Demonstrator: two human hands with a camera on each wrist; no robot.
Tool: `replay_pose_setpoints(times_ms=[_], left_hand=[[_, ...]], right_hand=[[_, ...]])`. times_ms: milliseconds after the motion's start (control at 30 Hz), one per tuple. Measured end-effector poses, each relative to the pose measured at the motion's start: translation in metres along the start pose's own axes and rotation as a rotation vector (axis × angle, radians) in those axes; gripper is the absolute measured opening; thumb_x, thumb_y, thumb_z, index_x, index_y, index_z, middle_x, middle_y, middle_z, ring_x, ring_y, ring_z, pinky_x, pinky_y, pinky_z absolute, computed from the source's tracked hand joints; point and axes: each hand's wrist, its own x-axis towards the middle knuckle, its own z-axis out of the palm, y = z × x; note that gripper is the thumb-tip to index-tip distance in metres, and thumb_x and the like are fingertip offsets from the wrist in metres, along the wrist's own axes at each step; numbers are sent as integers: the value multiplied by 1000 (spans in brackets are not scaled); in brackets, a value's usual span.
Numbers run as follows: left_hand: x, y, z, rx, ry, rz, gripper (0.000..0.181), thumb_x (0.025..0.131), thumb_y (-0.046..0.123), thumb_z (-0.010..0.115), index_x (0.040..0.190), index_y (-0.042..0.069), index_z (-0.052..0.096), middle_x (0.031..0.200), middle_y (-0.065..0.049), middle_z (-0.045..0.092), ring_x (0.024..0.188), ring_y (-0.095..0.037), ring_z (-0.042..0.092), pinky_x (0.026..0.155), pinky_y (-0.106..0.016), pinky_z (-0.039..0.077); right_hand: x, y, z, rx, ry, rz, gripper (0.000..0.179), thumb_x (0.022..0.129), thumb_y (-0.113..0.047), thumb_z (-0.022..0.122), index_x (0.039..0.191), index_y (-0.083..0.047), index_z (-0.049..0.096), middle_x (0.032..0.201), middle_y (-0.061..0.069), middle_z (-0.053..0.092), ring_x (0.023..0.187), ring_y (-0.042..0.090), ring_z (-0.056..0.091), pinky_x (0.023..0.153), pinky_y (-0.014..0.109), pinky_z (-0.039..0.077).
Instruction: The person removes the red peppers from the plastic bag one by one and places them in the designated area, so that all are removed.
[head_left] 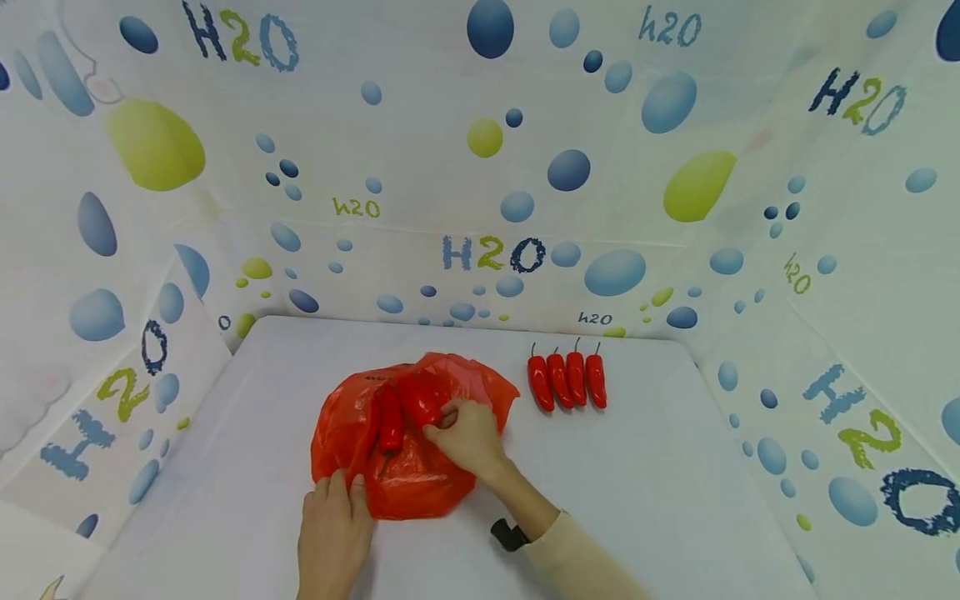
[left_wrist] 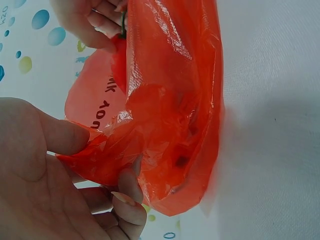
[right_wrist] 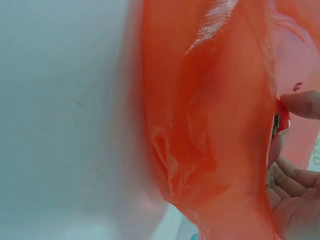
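A red plastic bag lies on the white table with its mouth gaping. My left hand holds the bag's near left edge, thumb and fingers pinching the film in the left wrist view. At the mouth, my right hand pinches the stem end of a red chili pepper. The right wrist view shows this pepper between thumb and finger, partly hidden by the bag. Another red chili pepper lies beside it, stem toward me. Whatever is deeper in the bag is hidden.
Several red chili peppers lie side by side in a row right of the bag, stems pointing away. The white table meets a patterned backdrop at its back and sides. A dark band sits at my right wrist.
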Motion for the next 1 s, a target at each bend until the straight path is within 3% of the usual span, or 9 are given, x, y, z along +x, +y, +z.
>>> replay_pose_setpoints(times_ms=[1000], left_hand=[[0, -1, 1, -15, -20, -13, 38, 110, 21, 47, 125, -13, 55, 109, -30, 59, 98, -45, 51, 80, -56, 47]], right_hand=[[-42, -10, -38, 126, 93, 19, 36, 88, -32, 83, 114, -10, 73, 89, -5, 71, 77, 12, 66, 66, 26, 58]])
